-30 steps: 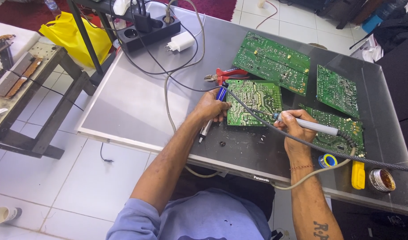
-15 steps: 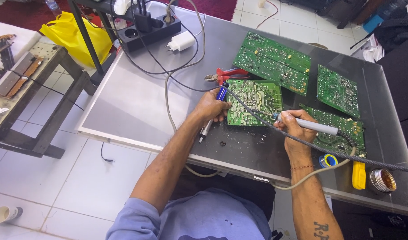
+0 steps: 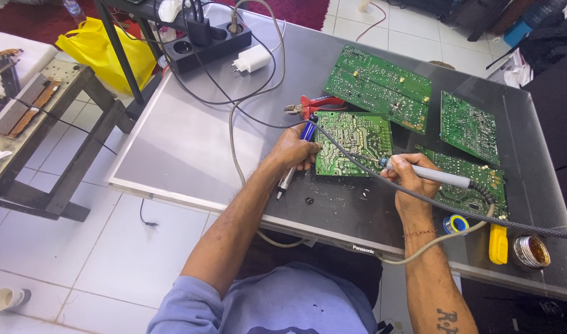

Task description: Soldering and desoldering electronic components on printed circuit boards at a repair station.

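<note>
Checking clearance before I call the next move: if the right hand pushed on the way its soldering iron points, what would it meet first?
The right hand aims the soldering iron left, so it would likely meet the nearest green circuit board first; its tip seems already at the board's edge, though contact is unclear.

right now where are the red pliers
In the head view the red-handled pliers lie on the grey table, just above the left hand and between the two nearest green circuit boards, by the upper board's left end.
</note>
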